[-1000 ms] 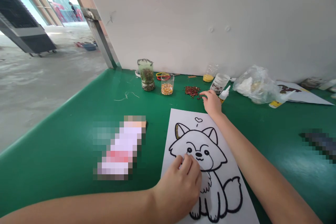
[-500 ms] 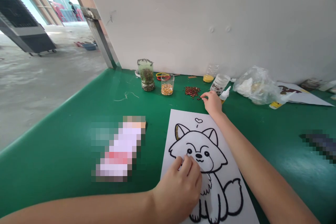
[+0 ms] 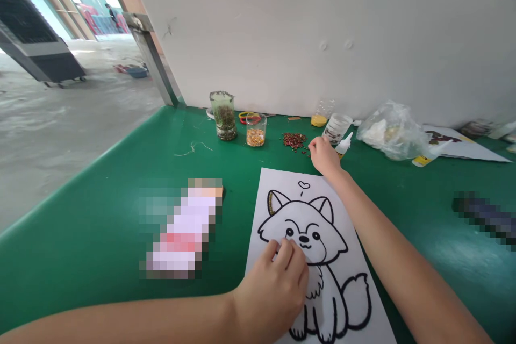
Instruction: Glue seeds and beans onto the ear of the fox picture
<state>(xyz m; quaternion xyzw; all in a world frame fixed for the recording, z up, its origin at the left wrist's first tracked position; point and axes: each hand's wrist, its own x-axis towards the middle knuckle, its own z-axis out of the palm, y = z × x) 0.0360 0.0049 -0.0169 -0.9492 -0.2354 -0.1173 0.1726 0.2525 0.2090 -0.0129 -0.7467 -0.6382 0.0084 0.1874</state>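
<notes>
- Left hand (image 3: 274,293) lies fingers-down on the drawing sheet (image 3: 358,258), fingertips pressed on the paper at the animal's cheek. Fingers curled together; nothing seen between them, though their undersides are hidden. Against the pictures from a second and half a second ago, its place on the sheet is unchanged: it keeps pinning the paper.
- Right hand (image 3: 323,155) is stretched out past the top edge of the sheet, thumb and forefinger drawn close at the near fringe of the red bean pile (image 3: 295,140). Whether a bean is pinched there, I cannot tell: too small. Over the last second the hand has crept only slightly toward the pile; the fingertips now sit among the stray beans.
- Judgement: the reach looks finished and the picking is in hand; the sheet has not slid.
- Sheet lies flat on the green table (image 3: 100,215), black outline of a dog-like animal, heart above its head. A thin line of grains shows along the left ear only; the rest of the outline is bare.
- Just beside the right hand: a small glue bottle (image 3: 344,144), lying tilted, and a clear cup (image 3: 337,127).
- Further left along the wall: a corn cup (image 3: 256,130), then a greenish jar (image 3: 223,114).
</notes>
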